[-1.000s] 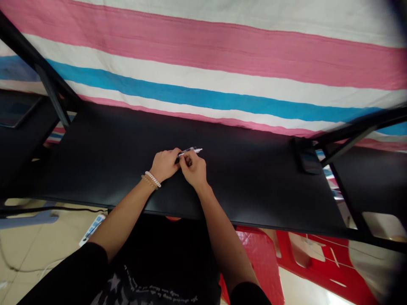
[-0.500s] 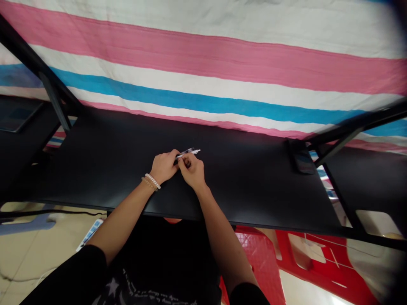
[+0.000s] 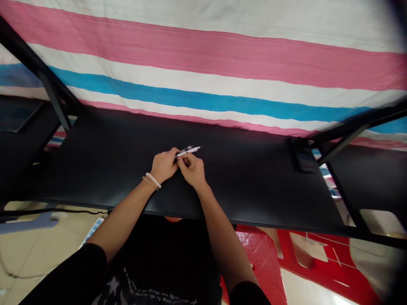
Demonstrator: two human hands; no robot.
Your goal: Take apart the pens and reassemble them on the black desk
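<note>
Over the middle of the black table (image 3: 248, 178), my two hands meet with curled fingers. A slim white pen (image 3: 190, 151) points up and to the right from between them. My right hand (image 3: 193, 170) pinches this pen near its lower end. Just behind it lies a thin clear-and-dark piece (image 3: 186, 148), perhaps a second pen or a wrapper; I cannot tell which. My left hand (image 3: 164, 165), with beaded bracelets on its wrist, is closed around the lower end of these slim things. Its fingertips are mostly hidden.
A dark phone-like object (image 3: 305, 159) lies at the table's right end. Black slanted frame bars (image 3: 54, 97) flank the table, and a striped cloth (image 3: 203, 63) hangs behind. Red plastic stools (image 3: 260, 258) and a white power strip (image 3: 92, 232) are below.
The white pen shows more plainly now, turned slightly beside the clear-and-dark piece. Both hands stay nearly in place, and the view has shifted a little.
</note>
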